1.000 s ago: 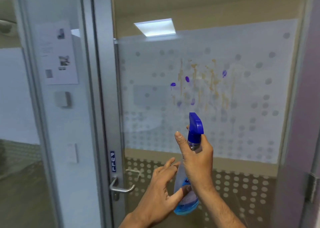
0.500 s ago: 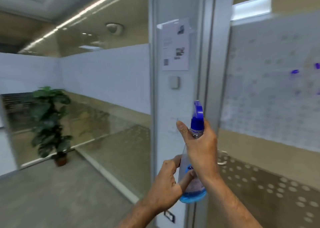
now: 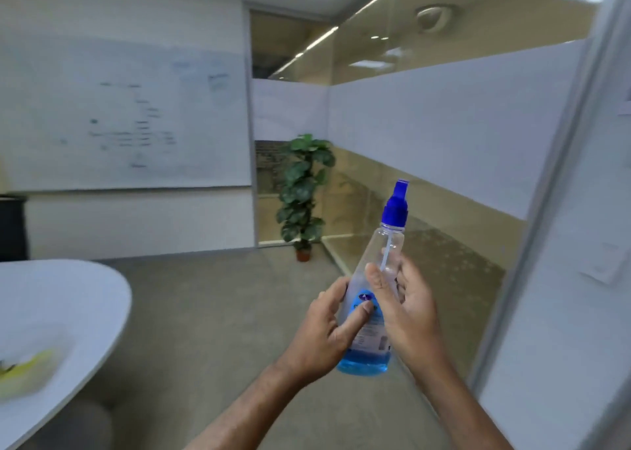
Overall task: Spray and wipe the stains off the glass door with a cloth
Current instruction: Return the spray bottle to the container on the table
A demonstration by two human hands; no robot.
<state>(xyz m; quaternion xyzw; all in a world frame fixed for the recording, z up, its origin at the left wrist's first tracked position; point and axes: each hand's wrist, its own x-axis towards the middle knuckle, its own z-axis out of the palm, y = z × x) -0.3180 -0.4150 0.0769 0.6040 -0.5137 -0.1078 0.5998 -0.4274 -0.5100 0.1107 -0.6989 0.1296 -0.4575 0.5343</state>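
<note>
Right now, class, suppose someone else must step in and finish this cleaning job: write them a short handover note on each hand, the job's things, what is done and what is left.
Left hand: around the lower body of the spray bottle, fingers across its label.
Right hand: on the bottle's middle, grip loose, fingers partly spread.
Bottle: tilted, blue nozzle up, a little blue liquid at the bottom.
Stained door: out of view; the camera faces the room, with a potted plant and a white table.
Cloth: a blurred yellow thing lies on the table; possibly it.
Done: cannot tell from here.
Left: turn to the door, wipe.

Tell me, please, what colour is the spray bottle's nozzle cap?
Blue, on the bottle's cap; head view shows it.
</note>
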